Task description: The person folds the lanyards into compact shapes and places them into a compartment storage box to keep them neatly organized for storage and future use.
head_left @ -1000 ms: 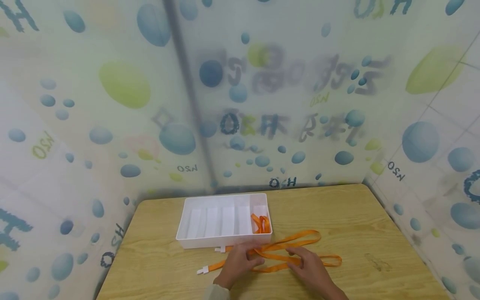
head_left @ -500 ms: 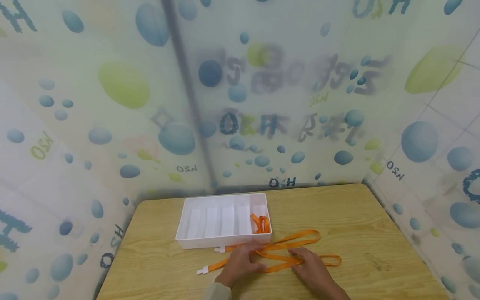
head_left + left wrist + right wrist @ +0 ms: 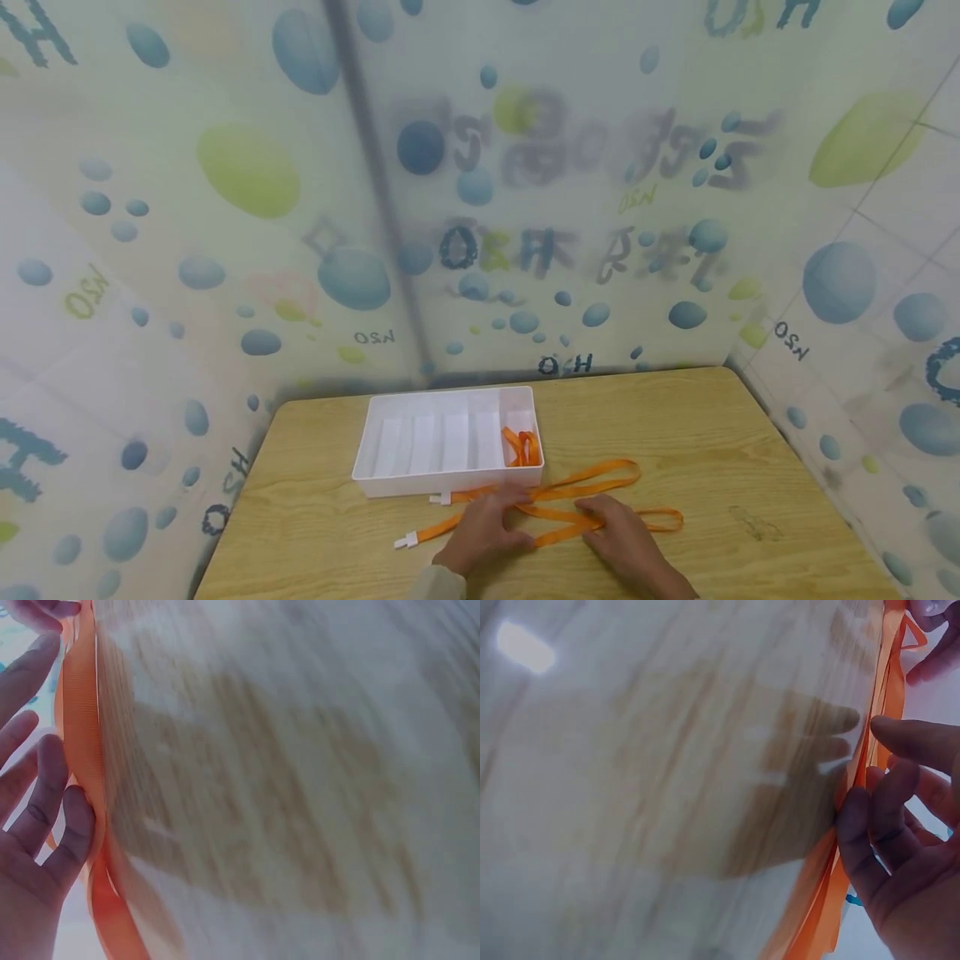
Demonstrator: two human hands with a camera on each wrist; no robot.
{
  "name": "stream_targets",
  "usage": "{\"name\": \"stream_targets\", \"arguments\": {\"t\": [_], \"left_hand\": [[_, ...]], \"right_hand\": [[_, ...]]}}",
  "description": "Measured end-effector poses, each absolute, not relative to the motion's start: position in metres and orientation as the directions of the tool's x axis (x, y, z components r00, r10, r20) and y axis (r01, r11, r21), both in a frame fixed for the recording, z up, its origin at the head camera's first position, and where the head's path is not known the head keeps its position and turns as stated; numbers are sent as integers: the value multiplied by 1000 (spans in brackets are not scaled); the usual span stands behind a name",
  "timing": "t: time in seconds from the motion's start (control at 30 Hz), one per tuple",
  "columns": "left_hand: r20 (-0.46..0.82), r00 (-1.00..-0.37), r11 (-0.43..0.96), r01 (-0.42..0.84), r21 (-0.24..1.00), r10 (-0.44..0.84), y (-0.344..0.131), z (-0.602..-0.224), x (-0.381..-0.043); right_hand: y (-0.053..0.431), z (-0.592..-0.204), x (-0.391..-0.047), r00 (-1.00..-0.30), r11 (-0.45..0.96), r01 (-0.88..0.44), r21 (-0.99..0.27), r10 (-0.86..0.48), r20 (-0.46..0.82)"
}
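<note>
Two orange lanyards lie stretched across the wooden table, their straps crossing between the hands. The nearer lanyard (image 3: 437,531) ends at the left in a white clip (image 3: 407,541). The farther lanyard (image 3: 465,495) has its white clip (image 3: 441,499) close to the tray's front. My left hand (image 3: 487,529) lies over the straps, its fingers bent loosely against an orange strap (image 3: 81,712) in the left wrist view. To the right, my right hand (image 3: 626,542) touches the nearer lanyard; in the right wrist view its relaxed fingertips rest along the strap (image 3: 821,892).
A white divided tray (image 3: 408,484) stands behind the hands. Another orange lanyard (image 3: 531,448) lies folded in its rightmost compartment. The table (image 3: 300,508) meets a patterned wall covering (image 3: 480,333) at the back and sides.
My left hand has slid slightly to the right along the straps, uncovering more of the farther lanyard near its clip. The right hand has barely moved. Tray and clips stay in place.
</note>
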State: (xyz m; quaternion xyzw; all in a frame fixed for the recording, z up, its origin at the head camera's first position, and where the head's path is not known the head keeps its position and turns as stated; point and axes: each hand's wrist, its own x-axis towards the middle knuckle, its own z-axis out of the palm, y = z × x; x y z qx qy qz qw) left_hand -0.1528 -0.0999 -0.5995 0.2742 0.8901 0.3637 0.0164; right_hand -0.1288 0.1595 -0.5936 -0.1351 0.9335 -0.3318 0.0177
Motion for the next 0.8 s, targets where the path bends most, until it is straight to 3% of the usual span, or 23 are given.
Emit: {"name": "stream_targets", "arguments": {"t": [0.4, 0.8], "left_hand": [[137, -811, 612, 528, 589, 569, -98, -599, -155], [28, -847, 632, 417, 654, 531, -95, -593, -156]], "right_hand": [[157, -598, -132, -957, 775, -265, -574, -284, 58], [157, -600, -132, -957, 764, -264, -589, -283, 62]]}}
